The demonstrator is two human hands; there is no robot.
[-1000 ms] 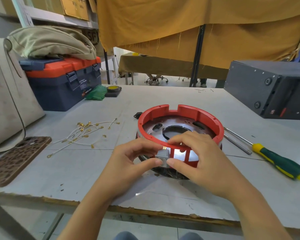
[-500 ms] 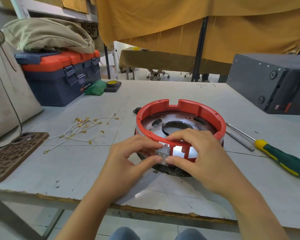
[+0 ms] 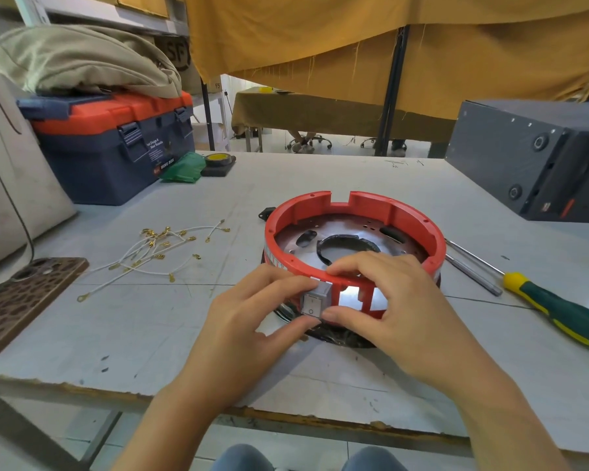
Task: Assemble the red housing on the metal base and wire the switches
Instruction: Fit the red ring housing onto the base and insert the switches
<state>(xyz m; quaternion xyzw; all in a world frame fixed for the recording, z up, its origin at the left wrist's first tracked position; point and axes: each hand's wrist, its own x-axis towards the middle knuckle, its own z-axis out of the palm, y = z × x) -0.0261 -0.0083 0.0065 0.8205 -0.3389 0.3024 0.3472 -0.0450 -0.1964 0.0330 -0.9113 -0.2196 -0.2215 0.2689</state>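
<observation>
Basically, keep both hands, left hand (image 3: 249, 321) and right hand (image 3: 398, 311), pinching the rocker switch (image 3: 315, 302) at the red housing (image 3: 354, 212)'s near-side cutout on the table (image 3: 320, 171), pressing squarely till seated.

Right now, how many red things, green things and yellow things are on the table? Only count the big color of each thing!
Red: 1, the red housing
Green: 2, the screwdriver handle and the green bag
Yellow: 1, the tape roll
Total: 4
</observation>
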